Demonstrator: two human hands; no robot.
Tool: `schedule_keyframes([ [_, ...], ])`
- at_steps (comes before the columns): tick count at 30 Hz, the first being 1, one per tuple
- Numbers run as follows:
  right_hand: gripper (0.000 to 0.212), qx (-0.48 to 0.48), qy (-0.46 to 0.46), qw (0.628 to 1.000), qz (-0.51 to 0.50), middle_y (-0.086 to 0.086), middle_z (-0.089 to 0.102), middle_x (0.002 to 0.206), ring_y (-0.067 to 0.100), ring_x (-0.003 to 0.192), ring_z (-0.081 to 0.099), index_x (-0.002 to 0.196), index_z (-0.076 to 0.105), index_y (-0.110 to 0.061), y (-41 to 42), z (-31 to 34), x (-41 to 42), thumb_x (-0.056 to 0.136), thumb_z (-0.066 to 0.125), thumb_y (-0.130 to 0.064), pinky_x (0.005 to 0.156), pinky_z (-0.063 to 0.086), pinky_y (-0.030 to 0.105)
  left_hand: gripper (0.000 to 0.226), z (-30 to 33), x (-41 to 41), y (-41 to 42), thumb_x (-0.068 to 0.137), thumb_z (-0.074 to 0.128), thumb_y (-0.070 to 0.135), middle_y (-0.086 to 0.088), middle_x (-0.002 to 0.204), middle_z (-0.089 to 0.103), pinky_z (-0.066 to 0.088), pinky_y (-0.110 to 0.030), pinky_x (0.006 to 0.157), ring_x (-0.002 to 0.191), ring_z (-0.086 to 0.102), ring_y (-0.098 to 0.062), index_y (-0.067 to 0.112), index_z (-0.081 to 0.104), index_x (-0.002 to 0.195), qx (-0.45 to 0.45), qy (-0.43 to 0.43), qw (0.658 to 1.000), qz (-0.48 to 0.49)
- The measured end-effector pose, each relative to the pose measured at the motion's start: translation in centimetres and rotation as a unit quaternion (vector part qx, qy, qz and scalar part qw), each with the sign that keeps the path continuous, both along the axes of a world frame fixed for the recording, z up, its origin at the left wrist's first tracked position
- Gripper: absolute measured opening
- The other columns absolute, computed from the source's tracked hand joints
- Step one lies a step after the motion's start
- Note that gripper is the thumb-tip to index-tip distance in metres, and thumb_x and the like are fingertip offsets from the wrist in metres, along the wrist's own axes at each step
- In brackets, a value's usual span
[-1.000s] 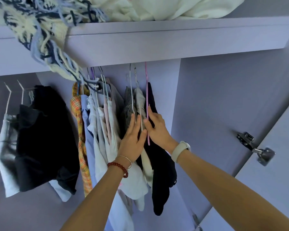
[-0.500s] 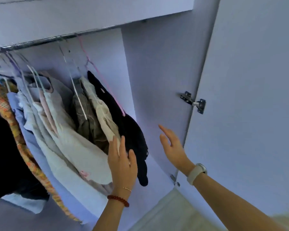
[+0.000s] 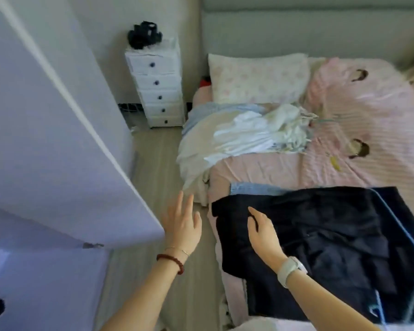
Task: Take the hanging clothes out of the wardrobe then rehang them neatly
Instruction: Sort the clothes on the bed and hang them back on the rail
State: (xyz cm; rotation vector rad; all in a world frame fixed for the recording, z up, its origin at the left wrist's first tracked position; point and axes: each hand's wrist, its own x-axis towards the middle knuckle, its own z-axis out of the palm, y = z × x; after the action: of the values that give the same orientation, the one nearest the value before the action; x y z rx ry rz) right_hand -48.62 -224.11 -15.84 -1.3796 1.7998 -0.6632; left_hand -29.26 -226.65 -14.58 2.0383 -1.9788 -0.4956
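Now, left to right:
Door: a pale lilac wardrobe door (image 3: 58,144) stands open at the left, its edge running down toward the near centre; a metal hinge shows at its near lower corner.
Dark shape: a black blur sits at the near left edge; I cannot tell what it is.
Drawers: a narrow white drawer unit (image 3: 158,84) with dark knobs stands far left of the bed, against the wall, with a black object (image 3: 144,35) on top.
Floor: a strip of wood floor (image 3: 153,163) runs between the door and the bed.
Left hand: the left hand (image 3: 183,225) hangs over the floor just beside the bed edge, fingers spread and straight, holding nothing; a red bead bracelet and a thin chain circle the wrist.
Pale clothes: a heap of white and cream clothes (image 3: 244,137) with hangers lies on the bed below the pillow (image 3: 256,77), part of it draping over the left edge.
Right hand: the right hand (image 3: 264,235) is over the near left part of the dark clothes, fingers relaxed and gripping nothing; whether it touches the cloth I cannot tell. A white watch sits on the wrist.
Dark clothes: a pile of black and navy clothes (image 3: 332,235) lies flat on the near bed, with a light blue hanger along its right side.
Bed: pink sheet and striped cover (image 3: 368,111) to the right, grey headboard at the far side.
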Motion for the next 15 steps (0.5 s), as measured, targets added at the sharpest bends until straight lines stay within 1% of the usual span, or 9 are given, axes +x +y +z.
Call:
schedule_keyframes([
  [2, 0.043, 0.032, 0.004, 0.996, -0.084, 0.002, 0.037, 0.144, 0.018, 0.135, 0.029, 0.141, 0.034, -0.014, 2.2, -1.0, -6.9, 0.099, 0.033, -0.023, 0.108, 0.027, 0.028, 0.051, -0.7, -7.3, -0.7, 0.096, 0.038, 0.031, -0.007, 0.153, 0.021, 0.021, -0.047, 0.11, 0.137, 0.025, -0.03, 0.019, 0.029, 0.144, 0.021, -0.021, 0.995, -0.091],
  [5, 0.042, 0.065, 0.02, 0.975, -0.212, 0.006, 0.04, 0.142, 0.021, 0.134, 0.033, 0.139, 0.035, -0.01, 5.7, -2.7, -15.7, 0.098, 0.034, -0.021, 0.107, 0.028, 0.031, 0.052, -1.6, -17.2, -0.9, 0.098, 0.029, 0.034, -0.002, 0.156, 0.009, 0.016, -0.044, 0.114, 0.142, 0.01, -0.022, 0.023, 0.014, 0.147, 0.048, -0.06, 0.974, -0.213],
  [7, 0.042, 0.084, 0.027, 0.956, -0.281, 0.011, 0.044, 0.138, 0.026, 0.13, 0.038, 0.138, 0.036, -0.007, 8.1, -3.9, -20.7, 0.098, 0.035, -0.018, 0.106, 0.031, 0.035, 0.053, -2.7, -22.7, -0.3, 0.098, 0.029, 0.033, -0.003, 0.156, 0.007, 0.015, -0.042, 0.114, 0.143, 0.006, -0.021, 0.021, 0.013, 0.147, 0.079, -0.06, 0.951, -0.291],
  [10, 0.042, 0.125, 0.028, 0.921, -0.368, 0.017, 0.046, 0.133, 0.033, 0.121, 0.046, 0.136, 0.038, -0.004, 11.3, -6.2, -26.7, 0.096, 0.036, -0.016, 0.101, 0.038, 0.041, 0.053, -5.3, -28.9, 1.2, 0.099, 0.031, 0.031, -0.004, 0.156, 0.007, 0.018, -0.036, 0.113, 0.143, 0.005, -0.02, 0.02, 0.014, 0.147, 0.14, -0.056, 0.909, -0.389],
  [13, 0.04, 0.163, 0.032, 0.893, -0.418, 0.021, 0.045, 0.133, 0.035, 0.119, 0.046, 0.133, 0.041, -0.003, 13.7, -9.0, -31.1, 0.094, 0.037, -0.014, 0.099, 0.038, 0.041, 0.052, -8.6, -33.5, 2.3, 0.099, 0.031, 0.031, -0.004, 0.156, 0.007, 0.019, -0.035, 0.113, 0.143, 0.006, -0.02, 0.02, 0.014, 0.147, 0.17, -0.092, 0.875, -0.444],
  [15, 0.045, 0.182, 0.014, 0.876, -0.446, 0.022, 0.039, 0.138, 0.036, 0.124, 0.041, 0.138, 0.034, -0.002, 14.4, -10.4, -33.3, 0.094, 0.037, -0.012, 0.104, 0.034, 0.041, 0.052, -10.4, -35.9, 2.3, 0.099, 0.032, 0.03, -0.004, 0.156, 0.007, 0.021, -0.036, 0.113, 0.143, 0.006, -0.021, 0.02, 0.014, 0.147, 0.183, -0.111, 0.863, -0.457],
])
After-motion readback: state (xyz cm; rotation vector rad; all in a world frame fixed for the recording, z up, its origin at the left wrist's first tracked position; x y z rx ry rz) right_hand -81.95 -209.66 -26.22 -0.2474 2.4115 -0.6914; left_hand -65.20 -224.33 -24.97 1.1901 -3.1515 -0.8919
